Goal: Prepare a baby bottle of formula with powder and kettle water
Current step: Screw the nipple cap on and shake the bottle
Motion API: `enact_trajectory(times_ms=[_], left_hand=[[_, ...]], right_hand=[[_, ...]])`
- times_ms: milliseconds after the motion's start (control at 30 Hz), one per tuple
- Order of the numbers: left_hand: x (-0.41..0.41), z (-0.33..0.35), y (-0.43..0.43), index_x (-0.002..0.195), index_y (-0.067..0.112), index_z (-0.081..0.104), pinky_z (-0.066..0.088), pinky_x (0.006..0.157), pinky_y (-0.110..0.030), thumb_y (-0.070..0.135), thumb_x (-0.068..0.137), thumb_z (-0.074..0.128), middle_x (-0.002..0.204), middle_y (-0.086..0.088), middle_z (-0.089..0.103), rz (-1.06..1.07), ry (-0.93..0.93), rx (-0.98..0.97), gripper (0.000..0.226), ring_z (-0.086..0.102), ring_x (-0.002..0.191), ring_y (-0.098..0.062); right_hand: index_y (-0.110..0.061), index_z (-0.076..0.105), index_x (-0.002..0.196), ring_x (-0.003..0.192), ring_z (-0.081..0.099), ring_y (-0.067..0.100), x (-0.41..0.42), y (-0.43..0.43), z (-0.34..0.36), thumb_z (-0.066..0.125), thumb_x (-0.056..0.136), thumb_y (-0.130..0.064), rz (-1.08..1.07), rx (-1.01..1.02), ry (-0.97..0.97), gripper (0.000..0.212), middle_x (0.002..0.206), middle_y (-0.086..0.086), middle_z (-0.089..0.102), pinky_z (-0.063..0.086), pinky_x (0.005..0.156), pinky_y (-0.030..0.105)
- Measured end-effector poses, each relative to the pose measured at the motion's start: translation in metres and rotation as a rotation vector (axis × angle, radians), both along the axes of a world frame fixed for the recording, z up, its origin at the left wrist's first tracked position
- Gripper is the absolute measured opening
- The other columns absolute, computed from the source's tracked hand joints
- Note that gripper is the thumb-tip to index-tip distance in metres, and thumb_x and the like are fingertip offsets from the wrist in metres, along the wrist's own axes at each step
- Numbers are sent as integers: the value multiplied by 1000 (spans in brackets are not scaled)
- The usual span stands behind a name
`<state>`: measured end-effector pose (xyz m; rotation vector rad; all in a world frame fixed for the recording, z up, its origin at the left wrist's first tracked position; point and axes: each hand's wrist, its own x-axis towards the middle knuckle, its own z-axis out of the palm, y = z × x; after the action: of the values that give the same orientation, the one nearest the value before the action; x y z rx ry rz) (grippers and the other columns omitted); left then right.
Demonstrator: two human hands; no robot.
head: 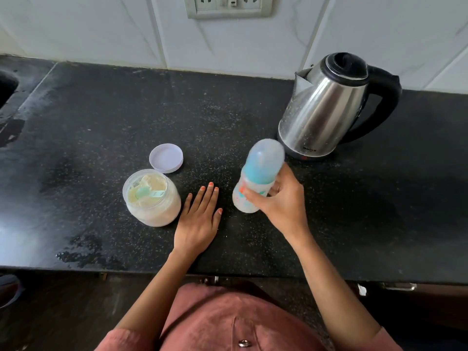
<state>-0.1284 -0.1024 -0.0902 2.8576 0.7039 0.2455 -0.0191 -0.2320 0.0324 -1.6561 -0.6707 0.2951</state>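
My right hand [281,201] grips a baby bottle [255,178] with a blue cap and an orange-and-teal print; the bottle is blurred and tilted. Flat on the black counter [101,117] lies my left hand [200,216], fingers together, holding nothing. Just left of it stands an open jar of pale formula powder [154,201] with a teal scoop [147,193] lying in it. The jar's lilac lid [166,158] rests upside down behind it. A steel kettle [326,107] with a black handle and closed lid stands at the back right.
A wall socket panel [228,6] sits on the white tiled wall behind. A sink edge [7,87] shows at the far left. Wet patches [83,252] mark the counter's front left. The counter's front edge runs just before my body.
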Motion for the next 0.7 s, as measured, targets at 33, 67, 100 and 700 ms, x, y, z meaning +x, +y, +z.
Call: enact_trajectory(times_ms=[33,67,100,700], left_hand=[[0,0,0,135,7,46,14,107,-36,33,93,29,142,-9,43,2,-3,-3,52,43,128,-27],[0,1,0,135,7,46,14,107,-36,33,93,29,142,-9,43,2,-6,-7,52,44,128,-27],[0,1,-1,135,7,46,14,107,-36,33,93,29,142,-9,43,3,-9,-8,52,43,128,-26],[-1,0,-1,136,7,44,16,108,-37,34,94,27,143,-8,42,3,-6,-7,53,42,130,-24]], right_hand=[[-26,56,105,93,64,5,1,1,3,80,65,-8,-18,111,194,49,99,-11,65,53,80,22],[-22,57,105,93,64,7,3,1,6,77,66,-10,-59,199,338,46,99,-6,66,54,79,25],[-20,57,106,94,65,9,7,1,7,74,67,-15,-102,272,472,43,99,-4,66,55,78,27],[-19,62,99,85,67,9,19,-7,19,70,71,-19,-21,201,627,29,92,-5,69,55,66,25]])
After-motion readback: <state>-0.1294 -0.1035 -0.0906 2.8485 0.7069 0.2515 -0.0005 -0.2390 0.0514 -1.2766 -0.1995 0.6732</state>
